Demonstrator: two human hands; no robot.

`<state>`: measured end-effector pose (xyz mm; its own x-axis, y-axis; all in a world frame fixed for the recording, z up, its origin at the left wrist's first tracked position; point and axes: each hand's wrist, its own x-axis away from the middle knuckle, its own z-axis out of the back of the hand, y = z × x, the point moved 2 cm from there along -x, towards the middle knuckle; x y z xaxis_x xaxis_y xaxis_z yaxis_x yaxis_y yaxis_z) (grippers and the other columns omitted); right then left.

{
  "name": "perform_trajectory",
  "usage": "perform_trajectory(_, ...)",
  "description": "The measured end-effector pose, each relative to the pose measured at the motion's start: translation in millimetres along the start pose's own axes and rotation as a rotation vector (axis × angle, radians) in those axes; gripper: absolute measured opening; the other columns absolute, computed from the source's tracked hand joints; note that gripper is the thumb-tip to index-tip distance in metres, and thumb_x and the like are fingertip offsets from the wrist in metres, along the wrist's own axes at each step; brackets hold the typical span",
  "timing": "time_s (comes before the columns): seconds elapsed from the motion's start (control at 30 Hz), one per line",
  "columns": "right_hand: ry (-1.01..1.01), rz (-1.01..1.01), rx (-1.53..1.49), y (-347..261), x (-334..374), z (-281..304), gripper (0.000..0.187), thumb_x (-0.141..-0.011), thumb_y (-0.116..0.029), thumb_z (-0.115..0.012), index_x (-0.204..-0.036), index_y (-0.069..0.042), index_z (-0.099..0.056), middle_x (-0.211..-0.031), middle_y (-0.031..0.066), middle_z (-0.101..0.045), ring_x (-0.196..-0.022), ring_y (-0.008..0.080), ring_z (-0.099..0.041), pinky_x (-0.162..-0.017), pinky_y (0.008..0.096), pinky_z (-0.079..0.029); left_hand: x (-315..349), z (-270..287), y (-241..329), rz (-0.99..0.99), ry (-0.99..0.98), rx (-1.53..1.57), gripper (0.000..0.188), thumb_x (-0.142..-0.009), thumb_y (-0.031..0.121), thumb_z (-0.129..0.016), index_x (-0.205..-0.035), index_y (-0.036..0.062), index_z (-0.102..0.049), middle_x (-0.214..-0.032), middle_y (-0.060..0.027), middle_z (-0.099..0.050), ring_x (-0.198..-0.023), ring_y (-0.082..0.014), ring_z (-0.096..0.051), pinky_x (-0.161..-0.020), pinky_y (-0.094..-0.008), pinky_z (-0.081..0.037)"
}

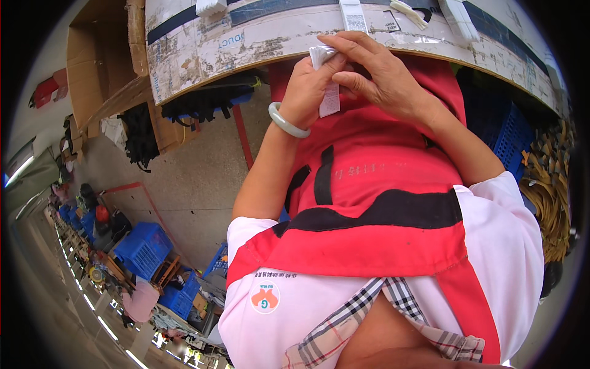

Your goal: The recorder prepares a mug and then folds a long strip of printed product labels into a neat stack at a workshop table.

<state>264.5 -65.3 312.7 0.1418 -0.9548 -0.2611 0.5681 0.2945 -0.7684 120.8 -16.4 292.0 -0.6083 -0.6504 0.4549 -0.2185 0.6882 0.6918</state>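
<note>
Close to the table's front edge, my left hand (305, 92), with a pale bangle at the wrist, is closed around a small bundle of folded white labels (321, 55). One printed label end (330, 101) hangs below the fingers. My right hand (390, 77) reaches over from the right with bent fingers, its index fingertip on the top of the bundle and its thumb near the left thumb. Some right fingers are hidden behind the hands. Just beyond, a printed white label strip (353, 17) lies on the table.
The cardboard-covered table (270, 43) carries more white label stacks (458, 19) and a pale cord bundle (409, 13). An open carton (98, 61) stands left. Beneath the table are black items (209, 101) and a blue crate (509, 138). Brown strips (550, 184) hang at right.
</note>
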Motion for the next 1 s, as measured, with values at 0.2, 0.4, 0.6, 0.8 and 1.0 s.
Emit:
perform_trajectory(0.2, 0.022, -0.076, -0.049, 9, -12, 20, 0.037, -0.092, -0.027, -0.064, -0.127, -0.015, -0.062, -0.116, 0.0132, -0.06, -0.104, 0.0324, -0.06, -0.089, 0.0386, -0.049, -1, 14, -2, -0.031, -0.086, -0.102, 0.019, -0.098, 0.019, -0.061, -0.096, 0.0005, -0.063, -0.069, -0.0013, -0.055, -0.055, -0.0078, -0.048, -0.047, -0.0216, -0.037)
perform_trajectory(0.4, 0.316, -0.054, 0.294, 66, -48, 40, 0.014, -0.082, -0.014, -0.075, -0.095, -0.008, -0.075, -0.092, 0.0108, -0.062, -0.081, 0.0267, -0.062, -0.07, 0.0347, -0.051, -7, 10, -2, -0.027, -0.094, -0.132, 0.018, -0.097, 0.018, -0.062, -0.099, 0.0005, -0.064, -0.071, -0.0002, -0.05, -0.054, -0.0063, -0.039, -0.049, -0.0212, -0.033)
perform_trajectory(0.6, 0.328, 0.142, -0.088, 70, -45, 33, 0.013, -0.083, -0.013, -0.074, -0.094, -0.007, -0.075, -0.091, 0.0086, -0.061, -0.077, 0.0228, -0.062, -0.068, 0.0321, -0.05, -11, 16, 1, -0.501, 0.17, -0.479, 0.013, -0.09, 0.006, -0.07, -0.1, -0.0012, -0.067, -0.077, -0.0024, -0.063, -0.072, -0.0099, -0.058, -0.066, -0.0228, -0.048)
perform_trajectory(0.8, -0.061, -0.098, -0.363, 30, -38, 37, 0.02, -0.091, -0.013, -0.068, -0.109, -0.003, -0.07, -0.101, 0.0023, -0.064, -0.09, 0.009, -0.06, -0.078, 0.0229, -0.049, -14, 16, 22, -0.975, 0.103, -0.616, 0.013, -0.087, 0.001, -0.07, -0.1, -0.0007, -0.07, -0.082, 0.0012, -0.064, -0.064, -0.0032, -0.053, -0.053, -0.0178, -0.04)
perform_trajectory(1.0, 0.029, -0.112, -0.212, 24, -23, 32, 0.017, -0.091, -0.013, -0.068, -0.103, 0.0, -0.069, -0.098, 0.0021, -0.066, -0.083, 0.0085, -0.06, -0.075, 0.0223, -0.05, -8, 21, 11, -0.622, 0.089, -0.354, 0.015, -0.087, 0.002, -0.071, -0.102, -0.0006, -0.071, -0.071, 0.0004, -0.063, -0.057, -0.0043, -0.052, -0.049, -0.0184, -0.038)
